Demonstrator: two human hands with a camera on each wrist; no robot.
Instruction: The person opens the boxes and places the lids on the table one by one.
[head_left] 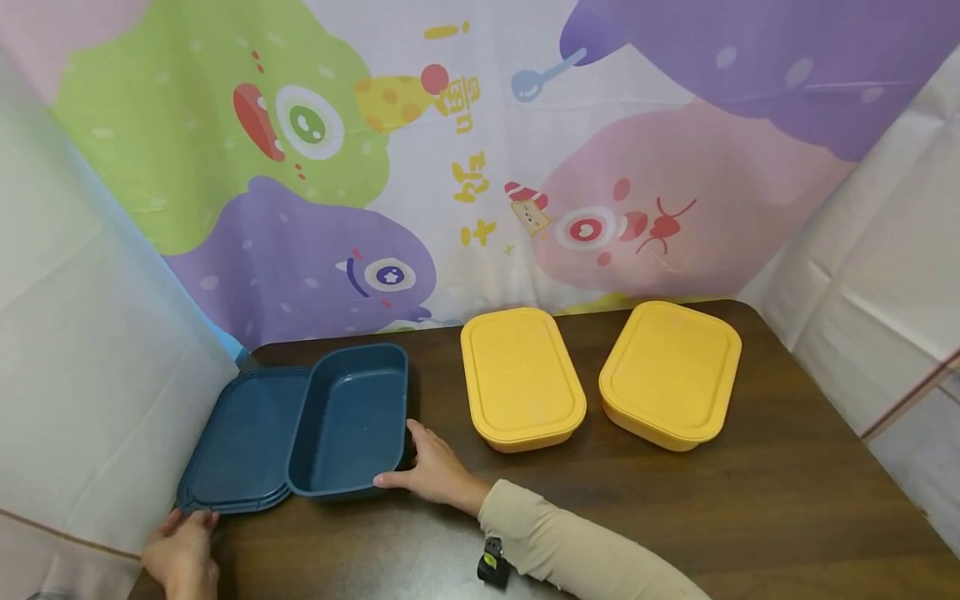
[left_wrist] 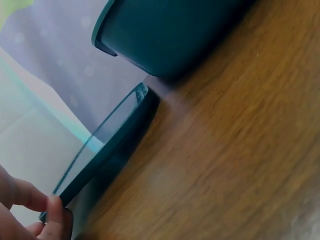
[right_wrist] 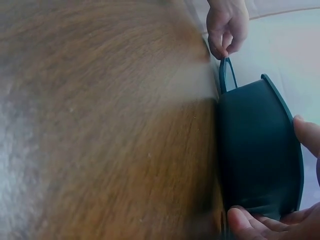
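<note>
A dark blue rectangular food container [head_left: 348,425] without its cover stands on the left part of the table, its inside bare. Against its left side lies a matching blue lid [head_left: 243,442]. My left hand [head_left: 182,552] pinches the lid's near left corner between thumb and fingers; in the left wrist view that edge of the lid [left_wrist: 102,155] is tilted up off the wood. My right hand [head_left: 435,468] grips the container's near right corner, thumb at the rim and fingers around the outer wall [right_wrist: 260,150] in the right wrist view.
Two yellow lidded containers [head_left: 522,379] [head_left: 671,371] stand side by side on the brown wooden table [head_left: 750,517], right of the blue one. A cartoon-printed cloth [head_left: 487,275] hangs behind, and pale cloth walls [head_left: 97,333] flank both sides.
</note>
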